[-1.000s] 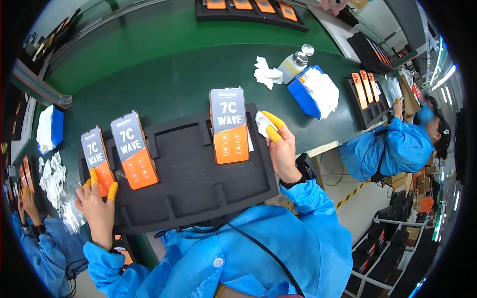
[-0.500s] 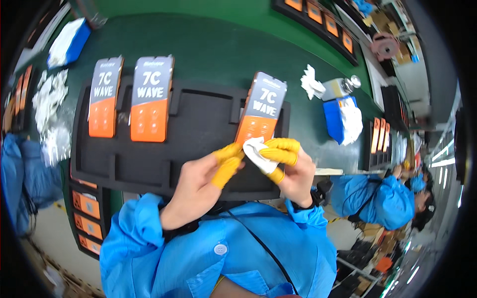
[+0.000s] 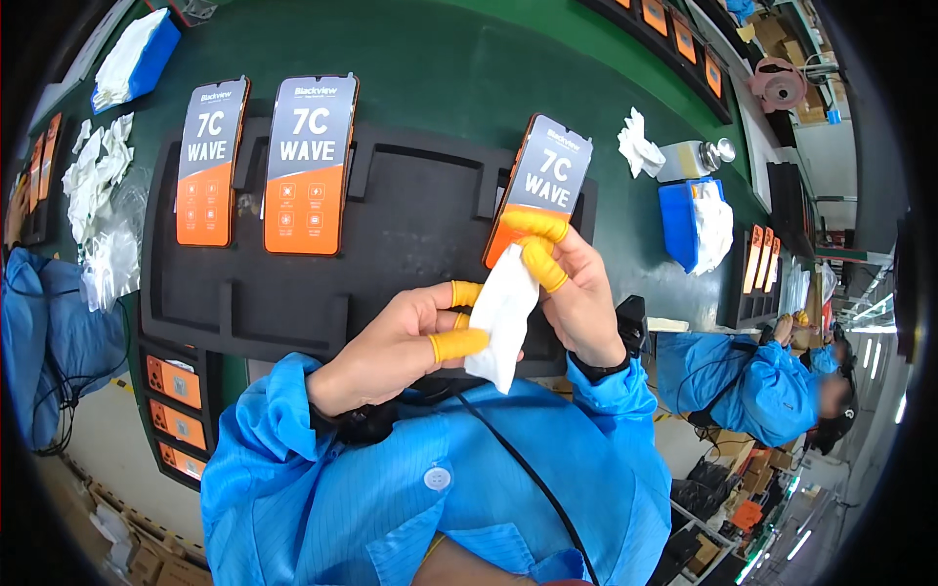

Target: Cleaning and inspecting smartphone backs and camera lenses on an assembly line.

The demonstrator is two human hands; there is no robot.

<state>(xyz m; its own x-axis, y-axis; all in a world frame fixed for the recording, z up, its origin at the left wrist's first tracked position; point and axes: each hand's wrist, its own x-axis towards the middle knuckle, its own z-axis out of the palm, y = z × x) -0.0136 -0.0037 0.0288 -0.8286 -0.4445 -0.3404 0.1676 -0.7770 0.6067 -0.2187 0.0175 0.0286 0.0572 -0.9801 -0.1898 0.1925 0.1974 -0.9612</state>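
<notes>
Both hands wear yellow finger cots and hold a white cleaning wipe (image 3: 504, 317) between them. My right hand (image 3: 578, 293) pinches its upper end, just in front of the lower edge of a smartphone (image 3: 554, 171) with a grey-and-orange film. My left hand (image 3: 401, 337) grips the wipe's lower left side with its fingertips. That phone lies tilted at the right side of a black tray (image 3: 410, 210). Two more smartphones, the middle one (image 3: 306, 166) and the left one (image 3: 208, 166), rest on the tray's left part with the same kind of film facing up.
Right of the tray stand a blue box of wipes (image 3: 681, 230), a metal-topped bottle (image 3: 692, 159) and a crumpled wipe (image 3: 639, 144). At left are another blue box (image 3: 147, 68) and a heap of used wipes (image 3: 98, 176). A co-worker (image 3: 747, 386) in blue sits at right.
The wipe, folded in my right hand before, now hangs lengthwise between both hands. My left hand has taken hold of it. The view has shifted slightly.
</notes>
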